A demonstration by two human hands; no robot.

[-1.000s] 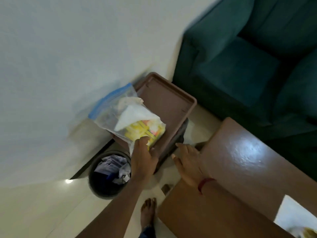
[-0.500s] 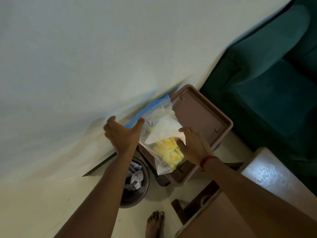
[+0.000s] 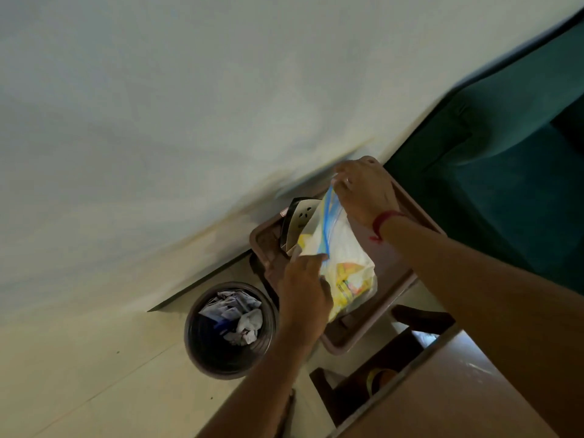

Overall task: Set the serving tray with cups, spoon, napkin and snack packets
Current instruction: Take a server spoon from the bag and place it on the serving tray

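L hand (image 3: 303,292) low, back up, fingers curled, pinches near end of zip bag (image 3: 344,248). R hand (image 3: 363,192) farther out, fingertips pinch bag's far end. Both arms reach fwd; R wrist w/ red thread (image 3: 384,221).

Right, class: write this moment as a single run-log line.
stage: zip bag held over tray | left hand: grips bag | right hand: pinches seal
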